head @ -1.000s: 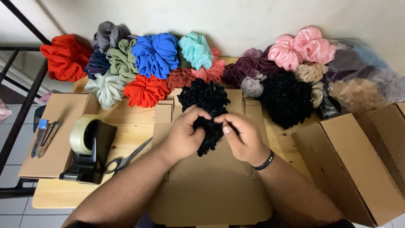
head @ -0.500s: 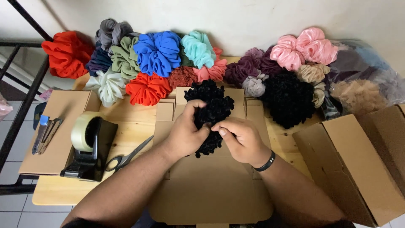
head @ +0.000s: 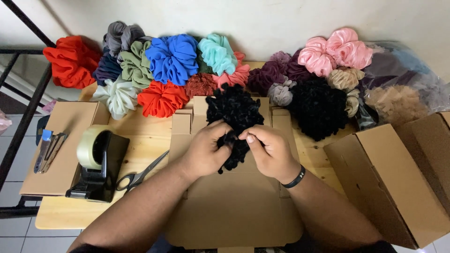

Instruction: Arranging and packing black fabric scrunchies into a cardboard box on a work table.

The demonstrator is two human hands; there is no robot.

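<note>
Two hands, left hand and right hand, pinch black scrunchies between them

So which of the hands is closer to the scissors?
The left. The left hand is just right of the scissors, holding the black scrunchies; the right hand is farther away, beyond them.

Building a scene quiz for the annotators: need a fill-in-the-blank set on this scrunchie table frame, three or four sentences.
1. Both hands, left hand and right hand, hold a bunch of scrunchies coloured ____.
2. The hands work above a flattened ____ box.
3. The scissors lie just right of the ____ dispenser.
4. The wristband sits on the ____ wrist.

Missing words: black; cardboard; tape; right
</note>
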